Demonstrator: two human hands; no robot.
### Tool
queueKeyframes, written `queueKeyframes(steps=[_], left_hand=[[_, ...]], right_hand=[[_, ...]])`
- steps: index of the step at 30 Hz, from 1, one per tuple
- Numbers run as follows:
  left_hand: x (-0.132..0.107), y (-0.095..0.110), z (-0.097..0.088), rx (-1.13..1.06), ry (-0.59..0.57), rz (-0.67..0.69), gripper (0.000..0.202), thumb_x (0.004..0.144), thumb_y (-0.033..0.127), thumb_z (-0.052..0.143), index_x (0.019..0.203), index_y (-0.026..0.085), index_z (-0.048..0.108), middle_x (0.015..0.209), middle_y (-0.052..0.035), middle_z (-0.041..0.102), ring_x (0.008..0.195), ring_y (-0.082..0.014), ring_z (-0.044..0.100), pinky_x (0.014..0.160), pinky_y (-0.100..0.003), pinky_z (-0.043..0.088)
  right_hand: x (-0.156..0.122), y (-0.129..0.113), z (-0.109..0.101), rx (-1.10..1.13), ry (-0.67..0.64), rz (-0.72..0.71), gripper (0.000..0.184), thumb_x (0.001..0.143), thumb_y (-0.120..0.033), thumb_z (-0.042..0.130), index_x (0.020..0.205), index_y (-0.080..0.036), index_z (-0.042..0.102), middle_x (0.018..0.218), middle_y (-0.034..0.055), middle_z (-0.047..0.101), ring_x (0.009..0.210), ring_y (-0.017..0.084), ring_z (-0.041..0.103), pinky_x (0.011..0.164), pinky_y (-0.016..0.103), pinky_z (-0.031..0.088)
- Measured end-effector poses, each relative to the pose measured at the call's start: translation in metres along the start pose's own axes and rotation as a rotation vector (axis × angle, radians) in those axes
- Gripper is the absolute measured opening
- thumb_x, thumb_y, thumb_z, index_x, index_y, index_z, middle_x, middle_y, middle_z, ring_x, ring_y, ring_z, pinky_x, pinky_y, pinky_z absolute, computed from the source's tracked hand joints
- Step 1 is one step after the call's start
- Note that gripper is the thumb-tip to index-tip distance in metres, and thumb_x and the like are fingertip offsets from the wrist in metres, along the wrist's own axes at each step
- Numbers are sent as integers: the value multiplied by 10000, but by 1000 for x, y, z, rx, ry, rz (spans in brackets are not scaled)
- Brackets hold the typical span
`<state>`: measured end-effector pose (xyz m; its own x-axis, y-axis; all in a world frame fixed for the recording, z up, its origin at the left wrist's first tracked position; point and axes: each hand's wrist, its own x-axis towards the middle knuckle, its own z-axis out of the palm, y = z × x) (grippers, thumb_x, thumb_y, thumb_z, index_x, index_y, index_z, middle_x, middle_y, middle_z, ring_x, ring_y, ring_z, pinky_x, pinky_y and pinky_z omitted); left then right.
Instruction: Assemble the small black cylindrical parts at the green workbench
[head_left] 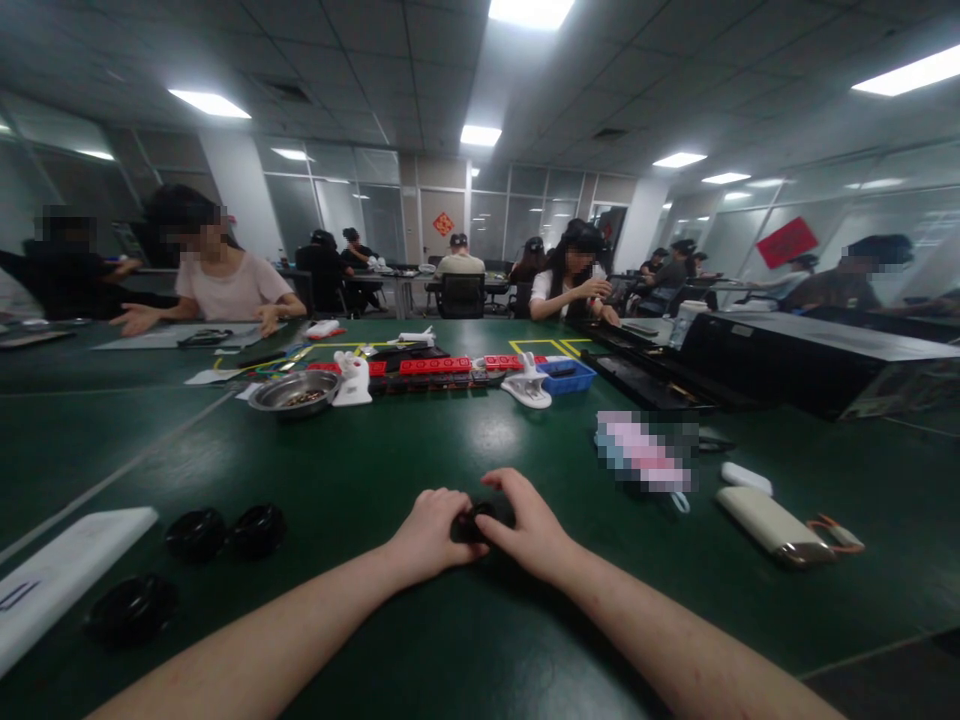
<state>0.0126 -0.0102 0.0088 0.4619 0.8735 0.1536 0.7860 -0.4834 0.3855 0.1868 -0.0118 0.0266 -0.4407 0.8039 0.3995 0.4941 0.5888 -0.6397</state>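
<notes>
Between my hands, low over the near middle of the green table, is a small dark round piece (474, 520); my fingers hide much of it and I cannot make out its kind. My left hand (429, 532) is closed around its left side, thumb underneath. My right hand (531, 528) curls over it from the right, with thumb and forefinger bent about it. Off to the left lie shiny black round pieces: one (195, 534) beside another (258, 529), and a third (132, 608) nearer to me.
A white slab (75, 570) lies at left. Farther back are a metal bowl (292, 412) of small parts, red bins (435, 367), white clamps (529, 384) and a blue tray (568, 377). A cream power bank (772, 525) and black case (810, 350) are right. People sit opposite.
</notes>
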Motion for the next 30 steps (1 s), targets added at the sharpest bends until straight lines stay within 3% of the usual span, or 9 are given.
queueKeyframes(steps=[4, 8, 10, 13, 16, 20, 24, 27, 30], left_hand=[[0, 0, 0, 9, 6, 2, 304, 640, 446, 638, 721, 188, 498, 742, 7, 553, 746, -194, 509, 679, -287, 340], [0, 2, -2, 13, -2, -6, 281, 664, 443, 608, 711, 188, 501, 736, 2, 547, 741, -195, 511, 674, -288, 345], [0, 4, -3, 6, -9, -5, 279, 667, 445, 603, 729, 190, 509, 753, -4, 554, 756, -200, 511, 690, -296, 350], [0, 5, -5, -3, -22, -12, 286, 658, 446, 611, 755, 193, 519, 777, -10, 566, 774, -209, 511, 709, -308, 355], [-1, 5, -5, -13, -23, -23, 294, 655, 452, 611, 754, 190, 521, 775, -10, 563, 769, -209, 512, 712, -310, 359], [0, 4, -4, -13, -28, -27, 290, 654, 450, 611, 739, 189, 518, 768, -6, 554, 770, -205, 512, 705, -304, 362], [0, 2, -3, -12, -29, -13, 283, 666, 446, 605, 754, 191, 520, 777, -4, 560, 778, -204, 514, 713, -306, 363], [1, 0, -1, -11, -33, -11, 302, 663, 463, 607, 774, 194, 524, 792, -6, 568, 784, -205, 515, 728, -312, 362], [2, -1, 0, 3, -26, -16, 299, 658, 456, 613, 737, 187, 509, 770, -3, 557, 765, -201, 515, 709, -304, 361]], right_hand=[[2, 5, 4, -76, 30, 67, 236, 709, -317, 620, 855, -176, 500, 845, 36, 535, 801, 192, 497, 719, 330, 415], [2, 6, 9, -73, -22, 61, 168, 704, -282, 629, 782, -177, 523, 769, 16, 539, 744, 178, 496, 672, 309, 412], [2, 4, 9, -42, -62, 29, 111, 708, -192, 607, 803, -177, 550, 793, 17, 564, 781, 174, 511, 716, 305, 413], [1, 3, 6, -3, -99, -10, 233, 705, -117, 579, 929, -178, 559, 911, 32, 589, 884, 174, 521, 803, 305, 403], [0, 4, 4, 16, -36, 25, 329, 715, -211, 607, 1025, -160, 510, 962, 60, 571, 897, 189, 520, 798, 326, 411], [2, 5, 4, -35, 26, 67, 258, 673, -301, 661, 860, -172, 539, 813, 21, 565, 764, 173, 522, 689, 301, 423], [2, 1, 3, -18, -48, 38, 146, 687, -181, 619, 827, -183, 575, 807, 15, 596, 779, 170, 538, 715, 299, 424], [1, -2, 2, 20, -83, 4, 296, 675, -91, 573, 953, -193, 563, 922, 33, 606, 873, 181, 539, 801, 324, 414], [0, 0, 2, 25, -17, 27, 353, 688, -163, 601, 1028, -180, 509, 960, 50, 583, 895, 191, 528, 802, 333, 414]])
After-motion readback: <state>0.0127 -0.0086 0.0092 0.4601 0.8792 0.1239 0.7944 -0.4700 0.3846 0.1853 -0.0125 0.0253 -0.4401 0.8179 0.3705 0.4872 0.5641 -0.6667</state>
